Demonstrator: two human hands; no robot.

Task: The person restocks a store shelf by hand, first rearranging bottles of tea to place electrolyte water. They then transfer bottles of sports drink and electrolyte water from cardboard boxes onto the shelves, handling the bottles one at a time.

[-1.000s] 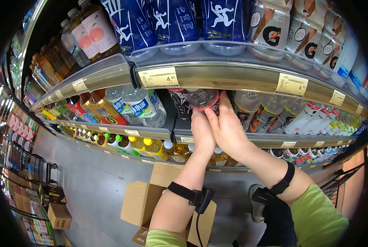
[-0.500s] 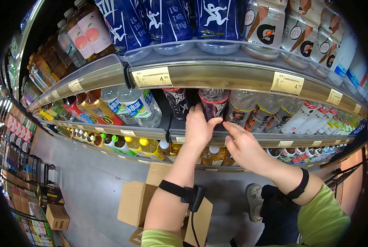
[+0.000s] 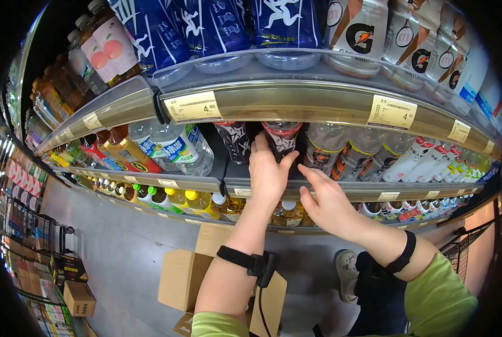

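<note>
On the middle shelf a dark bottle with a red band (image 3: 283, 135) stands just beyond my left hand (image 3: 269, 168). The fingers and thumb of that hand are spread around the bottle's lower front and touch it. My right hand (image 3: 328, 203) is held in front of the shelf edge, right of the bottle, with its fingers apart and nothing in them. A similar dark bottle (image 3: 233, 141) stands to the left, and a clear bottle with a dark label (image 3: 322, 149) to the right.
Above is a shelf edge (image 3: 296, 104) with price tags and blue bottles (image 3: 287, 25) behind it. More bottles line the lower shelf (image 3: 340, 194). An open cardboard box (image 3: 178, 278) stands on the floor below. A black cart (image 3: 32, 224) is at the left.
The banded bottle stands farther left and back, nearer the other dark bottle. My left hand has moved with it, and my right hand has drawn away from it.
</note>
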